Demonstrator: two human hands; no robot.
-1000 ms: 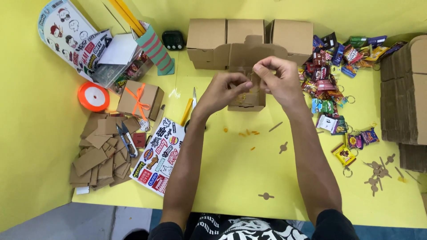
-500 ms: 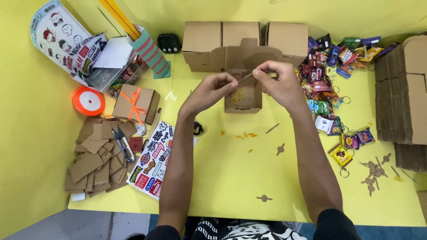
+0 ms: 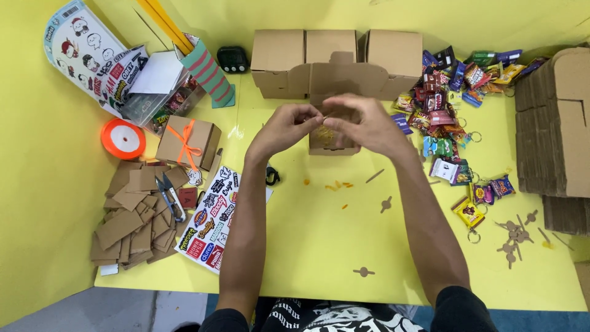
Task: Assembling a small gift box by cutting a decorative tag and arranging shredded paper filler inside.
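My left hand (image 3: 287, 127) and my right hand (image 3: 362, 125) meet above an open small cardboard box (image 3: 332, 86) on the yellow table (image 3: 319, 246). Their fingertips pinch something small and thin between them; I cannot tell what it is. Yellow shredded filling (image 3: 324, 135) shows inside the box, just under my fingers. Orange scraps (image 3: 337, 185) lie on the table in front of the box.
Closed cardboard boxes (image 3: 276, 58) stand behind. Wrapped sweets and keyrings (image 3: 455, 123) lie to the right, flat box stacks (image 3: 556, 135) beyond. Left: a ribboned box (image 3: 187, 142), orange ribbon roll (image 3: 123, 139), card pieces (image 3: 132, 221), snips (image 3: 169, 195), sticker sheet (image 3: 212, 221).
My hands have stayed together over the open box, shifting slightly as the fingers work. The camera view moved a little; the table's things kept their places.
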